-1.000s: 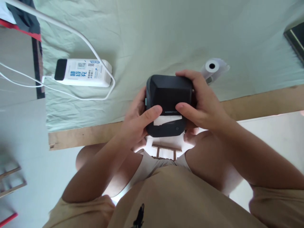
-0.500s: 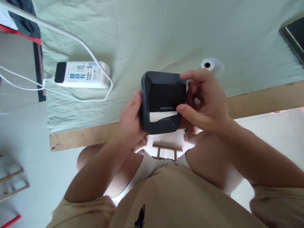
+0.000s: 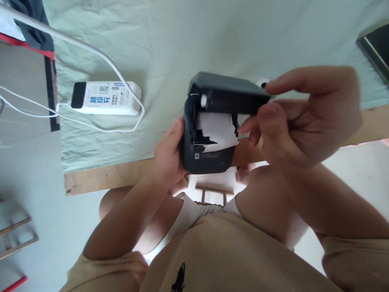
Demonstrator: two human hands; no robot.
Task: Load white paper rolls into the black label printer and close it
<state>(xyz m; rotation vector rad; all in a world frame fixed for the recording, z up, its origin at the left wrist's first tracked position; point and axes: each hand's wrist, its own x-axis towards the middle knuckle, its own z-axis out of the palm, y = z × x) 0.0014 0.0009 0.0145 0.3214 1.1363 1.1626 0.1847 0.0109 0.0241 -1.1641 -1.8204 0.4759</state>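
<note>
While the left hand's (image 3: pixel 168 152) grip is closed on the left side of the dark printer (image 3: pixel 209 165), fingers hidden, the right hand's (image 3: pixel 310 117) grip is nearly closed, pinching the right end of the raised lid (image 3: pixel 227 82). White paper (image 3: pixel 217 132) shows beneath it. The printer is held at the near edge of the tabletop (image 3: pixel 121 173), right of a white power bank (image 3: pixel 106 99).

The place looks like a room in a home, to judge by the creased pale green cloth (image 3: pixel 182 44) spread over a wooden-edged table (image 3: pixel 109 177), the white power bank (image 3: pixel 106 98) with its charging cable (image 3: pixel 94 49), and the plain pale floor (image 3: pixel 79 215).
</note>
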